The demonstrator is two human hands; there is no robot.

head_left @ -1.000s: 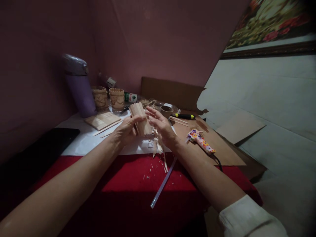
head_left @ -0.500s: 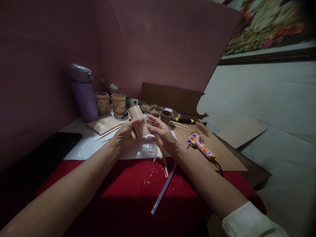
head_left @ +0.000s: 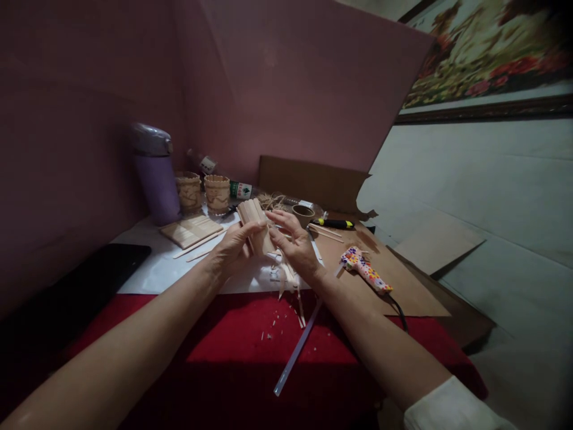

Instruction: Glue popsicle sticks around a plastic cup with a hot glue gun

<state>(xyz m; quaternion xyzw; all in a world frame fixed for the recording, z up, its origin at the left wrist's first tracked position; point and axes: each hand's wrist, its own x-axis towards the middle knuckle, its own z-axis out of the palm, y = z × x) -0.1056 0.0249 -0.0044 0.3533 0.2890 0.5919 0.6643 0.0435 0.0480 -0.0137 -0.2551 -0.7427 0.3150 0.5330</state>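
My left hand (head_left: 233, 243) is wrapped round a cluster of pale wooden sticks (head_left: 256, 220), its thumb across the front. At the right side of the sticks is my right hand (head_left: 293, 242), fingers spread and fingertips at their edge. Below the hands lie wood splinters (head_left: 289, 276) on white paper (head_left: 152, 272). A flat panel of sticks (head_left: 190, 230) rests on the paper to the left. Right of my hands, a flower-patterned glue gun (head_left: 364, 270) lies on brown cardboard (head_left: 403, 286), with a clear glue stick (head_left: 295, 355) nearer me.
A purple bottle (head_left: 156, 185), two stick-covered cups (head_left: 217, 194) and twine (head_left: 271, 201) stand or lie at the back. A cardboard tube (head_left: 303, 213) and a black-and-yellow cutter (head_left: 333, 224) are behind my right hand. A black phone-like slab (head_left: 120, 257) lies left.
The whole view has shifted slightly, so everything sits a little lower. My right hand's fingers are now closer against the sticks; my left hand keeps its hold.
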